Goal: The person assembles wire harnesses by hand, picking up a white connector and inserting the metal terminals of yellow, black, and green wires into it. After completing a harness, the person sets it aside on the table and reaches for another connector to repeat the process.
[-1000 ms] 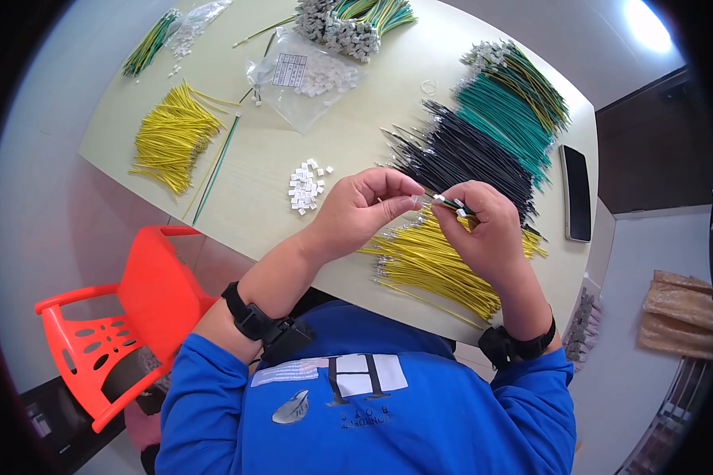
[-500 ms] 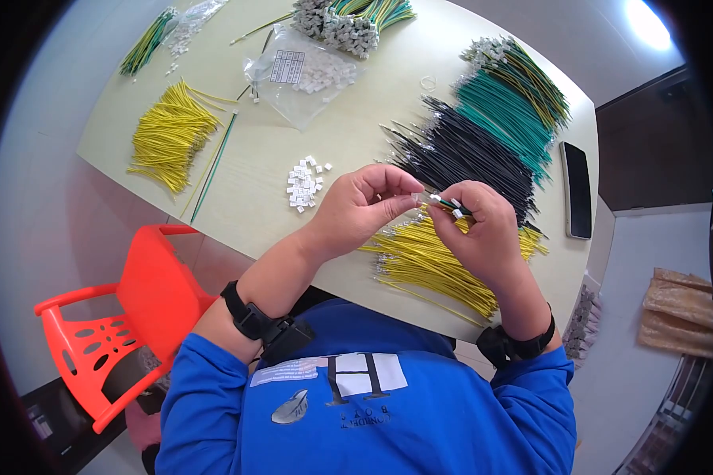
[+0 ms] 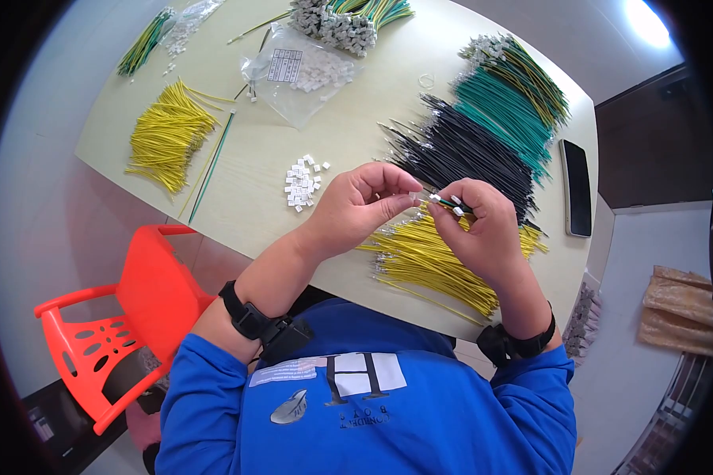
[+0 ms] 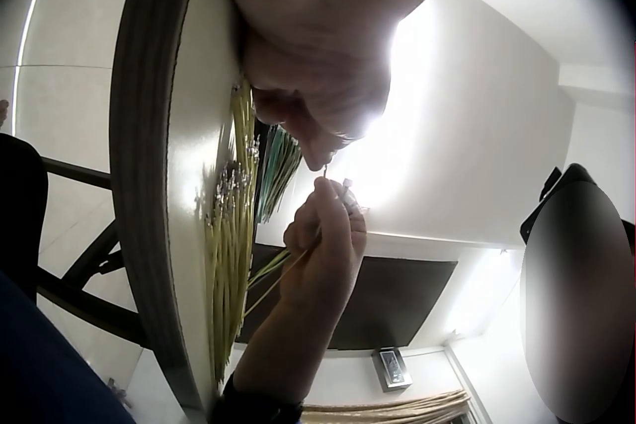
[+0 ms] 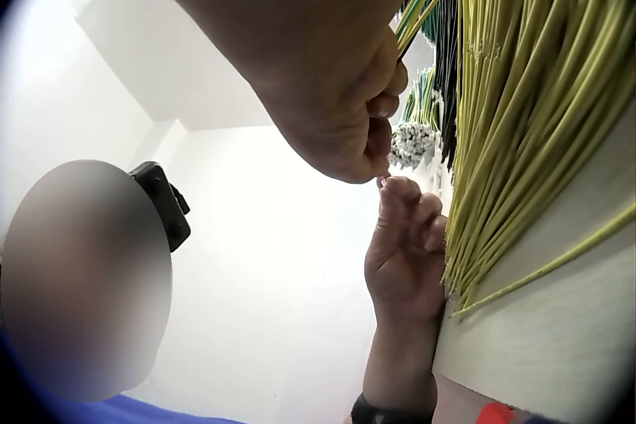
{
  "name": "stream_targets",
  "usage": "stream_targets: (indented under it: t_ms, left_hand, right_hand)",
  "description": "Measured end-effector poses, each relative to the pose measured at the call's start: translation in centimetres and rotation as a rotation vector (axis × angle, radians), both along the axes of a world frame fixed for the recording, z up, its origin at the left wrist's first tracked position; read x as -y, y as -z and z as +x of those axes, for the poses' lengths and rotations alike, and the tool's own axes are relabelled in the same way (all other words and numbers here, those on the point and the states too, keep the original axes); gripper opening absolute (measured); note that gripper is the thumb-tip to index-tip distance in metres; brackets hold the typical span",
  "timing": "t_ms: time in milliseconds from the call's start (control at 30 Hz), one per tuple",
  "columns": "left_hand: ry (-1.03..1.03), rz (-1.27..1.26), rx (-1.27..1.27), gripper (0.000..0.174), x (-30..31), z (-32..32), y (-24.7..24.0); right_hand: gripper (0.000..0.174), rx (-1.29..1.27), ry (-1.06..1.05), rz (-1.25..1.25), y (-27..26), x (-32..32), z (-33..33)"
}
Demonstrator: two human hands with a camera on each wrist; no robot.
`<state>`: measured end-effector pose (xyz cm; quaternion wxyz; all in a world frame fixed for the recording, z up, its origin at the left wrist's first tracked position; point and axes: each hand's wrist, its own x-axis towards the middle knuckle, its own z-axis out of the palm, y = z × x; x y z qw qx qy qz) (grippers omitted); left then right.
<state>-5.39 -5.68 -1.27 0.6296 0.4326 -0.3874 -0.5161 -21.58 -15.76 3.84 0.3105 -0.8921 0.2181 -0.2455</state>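
Observation:
My left hand (image 3: 355, 207) pinches a small white plastic connector (image 3: 414, 196) between thumb and fingertip. Close beside it, my right hand (image 3: 483, 226) grips a few short wires (image 3: 446, 203), green and dark, with white connectors (image 3: 458, 211) on them. In the left wrist view the fingertips of my right hand (image 4: 323, 230) come right up to those of the left hand (image 4: 323, 96). The right wrist view has both hands' fingertips meeting too, with yellow and green wires (image 5: 422, 11) running out behind the right hand. Fingers mostly hide the ends being held.
Yellow wires (image 3: 440, 265) lie under my hands, with black wires (image 3: 471, 154) and green wires (image 3: 507, 119) beyond. Loose white connectors (image 3: 301, 184) sit left of them, below a clear bag (image 3: 301, 79) of connectors. A phone (image 3: 576, 190) lies near the right edge; a red chair (image 3: 146, 301) stands left.
Both hands keep almost the same pose, fingertips close together. The table's contents have shifted slightly left and up in the head view.

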Motion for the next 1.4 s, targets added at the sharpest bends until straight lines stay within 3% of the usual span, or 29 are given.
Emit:
stream_targets:
  t_ms: [767, 867, 1033, 1133, 1400]
  left_hand:
    - [0.037, 0.009, 0.144, 0.016, -0.13, 0.32, 0.17]
    - [-0.037, 0.014, 0.065, 0.015, -0.18, 0.5, -0.21]
    - [-0.079, -0.046, 0.141, 0.013, 0.05, 0.15, -0.22]
    - [-0.015, 0.079, 0.101, 0.016, -0.07, 0.27, -0.46]
    - [0.011, -0.014, 0.227, 0.023, -0.11, 0.45, -0.61]
  right_hand:
    - [0.011, 0.002, -0.047, 0.025, 0.22, -0.15, 0.08]
    - [0.011, 0.007, -0.046, 0.004, 0.14, 0.02, -0.04]
    - [0.009, 0.028, -0.016, 0.021, -0.06, 0.17, -0.06]
    - [0.009, 0.023, 0.007, 0.061, -0.1, 0.14, -0.05]
    - [0.009, 0.039, -0.033, -0.007, 0.35, 0.36, -0.01]
